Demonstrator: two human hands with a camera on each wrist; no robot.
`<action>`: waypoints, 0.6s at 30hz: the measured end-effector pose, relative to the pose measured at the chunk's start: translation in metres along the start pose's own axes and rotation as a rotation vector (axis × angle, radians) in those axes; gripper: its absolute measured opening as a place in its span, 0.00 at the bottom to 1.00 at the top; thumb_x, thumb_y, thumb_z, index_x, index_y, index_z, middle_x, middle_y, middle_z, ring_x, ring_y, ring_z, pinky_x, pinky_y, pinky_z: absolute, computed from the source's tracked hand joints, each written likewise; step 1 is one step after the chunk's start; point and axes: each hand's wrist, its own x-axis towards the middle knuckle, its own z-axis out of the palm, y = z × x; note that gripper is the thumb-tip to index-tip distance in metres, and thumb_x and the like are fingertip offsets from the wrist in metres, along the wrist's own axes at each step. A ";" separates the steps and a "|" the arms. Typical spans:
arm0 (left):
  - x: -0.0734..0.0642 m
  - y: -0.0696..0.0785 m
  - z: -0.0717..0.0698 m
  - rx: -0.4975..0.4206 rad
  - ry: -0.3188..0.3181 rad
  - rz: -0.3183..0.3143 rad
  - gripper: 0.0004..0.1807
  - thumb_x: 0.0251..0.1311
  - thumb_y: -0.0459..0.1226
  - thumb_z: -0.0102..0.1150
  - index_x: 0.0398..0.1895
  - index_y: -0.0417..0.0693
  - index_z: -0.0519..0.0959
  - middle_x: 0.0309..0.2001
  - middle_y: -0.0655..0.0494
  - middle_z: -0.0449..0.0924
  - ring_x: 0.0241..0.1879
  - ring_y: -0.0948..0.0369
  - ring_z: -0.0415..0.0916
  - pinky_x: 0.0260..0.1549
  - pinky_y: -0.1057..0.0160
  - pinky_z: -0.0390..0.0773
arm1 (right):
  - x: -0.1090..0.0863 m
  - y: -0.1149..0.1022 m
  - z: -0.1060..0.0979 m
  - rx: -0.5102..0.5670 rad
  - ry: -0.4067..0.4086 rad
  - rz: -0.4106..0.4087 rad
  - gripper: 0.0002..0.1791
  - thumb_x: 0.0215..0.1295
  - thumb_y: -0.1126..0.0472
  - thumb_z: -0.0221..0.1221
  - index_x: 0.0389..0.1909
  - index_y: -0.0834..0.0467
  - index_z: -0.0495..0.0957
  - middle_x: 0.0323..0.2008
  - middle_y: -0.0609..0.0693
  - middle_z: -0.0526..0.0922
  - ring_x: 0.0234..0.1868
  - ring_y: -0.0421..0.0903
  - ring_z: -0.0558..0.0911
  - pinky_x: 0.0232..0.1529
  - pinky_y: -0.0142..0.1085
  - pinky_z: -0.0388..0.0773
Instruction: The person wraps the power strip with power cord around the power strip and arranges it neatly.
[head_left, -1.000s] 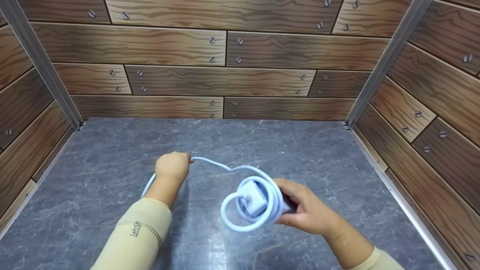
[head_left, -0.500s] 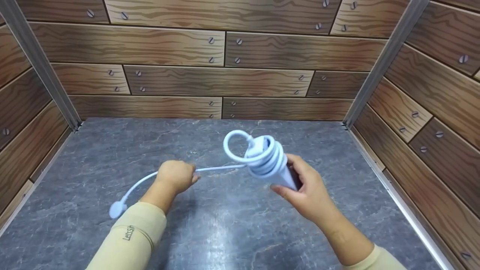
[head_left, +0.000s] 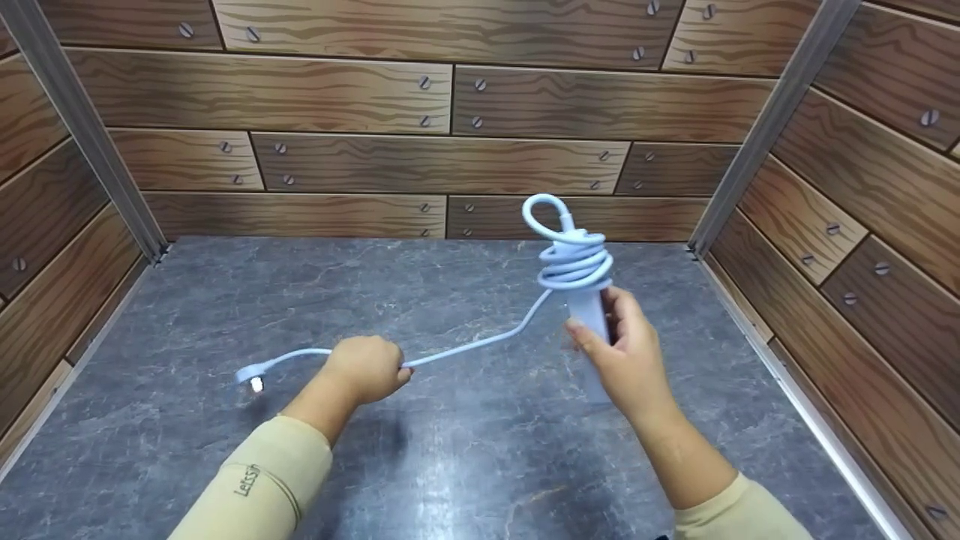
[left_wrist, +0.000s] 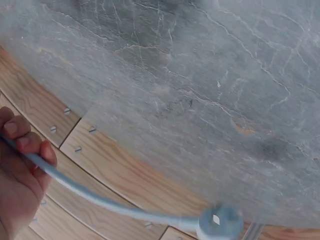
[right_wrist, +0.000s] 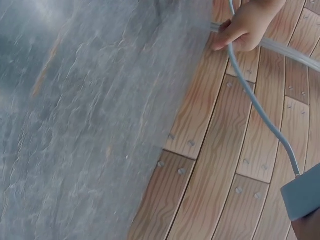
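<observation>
My right hand [head_left: 626, 352] grips the lower part of a long, pale blue power strip [head_left: 587, 311], held upright above the table. Several turns of its cord [head_left: 576, 264] are wound round the strip's top, and one loose loop stands up above them. From the coils the free cord runs down to my left hand [head_left: 367, 367], whose fingers curl round it. Beyond that fist the cord's end sticks out leftward with a round, flat plug [head_left: 251, 372], its metal prongs pointing down. In the left wrist view the plug [left_wrist: 220, 221] hangs away from the fingers. The right wrist view catches only a corner of the strip [right_wrist: 302, 194].
A grey marbled tabletop [head_left: 450, 292] lies beneath both hands. Wood-plank-patterned panels enclose it at the back [head_left: 360, 161], left [head_left: 45, 247] and right [head_left: 870, 225], with metal posts [head_left: 772, 127] at the corners.
My right hand has tipped the strip upright, carrying the coiled end up and to the right. My left hand has moved slightly down and right; the plug has come into view and swung upward.
</observation>
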 end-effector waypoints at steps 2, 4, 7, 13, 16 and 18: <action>-0.002 0.000 -0.002 -0.026 -0.001 0.009 0.21 0.60 0.50 0.47 0.12 0.51 0.71 0.17 0.57 0.73 0.21 0.55 0.73 0.24 0.50 0.73 | 0.003 0.005 -0.002 -0.058 0.026 0.004 0.25 0.55 0.63 0.63 0.52 0.65 0.67 0.40 0.59 0.78 0.36 0.46 0.79 0.34 0.34 0.77; -0.003 0.000 -0.004 -0.047 0.009 0.020 0.21 0.60 0.50 0.47 0.12 0.52 0.70 0.16 0.58 0.71 0.20 0.56 0.71 0.24 0.51 0.73 | 0.005 0.011 -0.005 -0.131 0.050 0.009 0.26 0.55 0.61 0.63 0.52 0.65 0.67 0.40 0.59 0.79 0.38 0.48 0.78 0.35 0.36 0.76; -0.005 -0.001 -0.008 -0.075 0.040 0.032 0.20 0.60 0.48 0.46 0.12 0.52 0.69 0.15 0.59 0.69 0.18 0.59 0.67 0.21 0.53 0.70 | 0.008 0.020 -0.009 -0.223 0.071 0.016 0.28 0.54 0.59 0.64 0.53 0.66 0.67 0.41 0.61 0.78 0.39 0.51 0.78 0.37 0.41 0.75; -0.006 0.000 -0.014 -0.172 0.123 0.014 0.17 0.61 0.43 0.46 0.14 0.52 0.66 0.12 0.61 0.61 0.15 0.62 0.58 0.16 0.61 0.61 | 0.013 0.038 -0.015 -0.384 0.109 -0.004 0.30 0.52 0.59 0.65 0.53 0.70 0.66 0.44 0.66 0.75 0.42 0.59 0.76 0.42 0.50 0.71; -0.006 0.002 -0.018 -0.220 0.141 0.002 0.16 0.63 0.42 0.46 0.17 0.53 0.66 0.13 0.62 0.60 0.14 0.63 0.56 0.16 0.63 0.59 | 0.014 0.046 -0.016 -0.429 0.107 0.004 0.31 0.52 0.60 0.65 0.53 0.70 0.65 0.45 0.67 0.75 0.42 0.60 0.75 0.42 0.51 0.70; -0.007 0.004 -0.019 -0.241 0.145 -0.001 0.15 0.64 0.41 0.46 0.18 0.53 0.66 0.13 0.62 0.60 0.14 0.63 0.56 0.16 0.64 0.59 | 0.014 0.049 -0.017 -0.444 0.100 0.017 0.31 0.53 0.59 0.65 0.53 0.70 0.65 0.45 0.67 0.74 0.42 0.60 0.74 0.42 0.51 0.69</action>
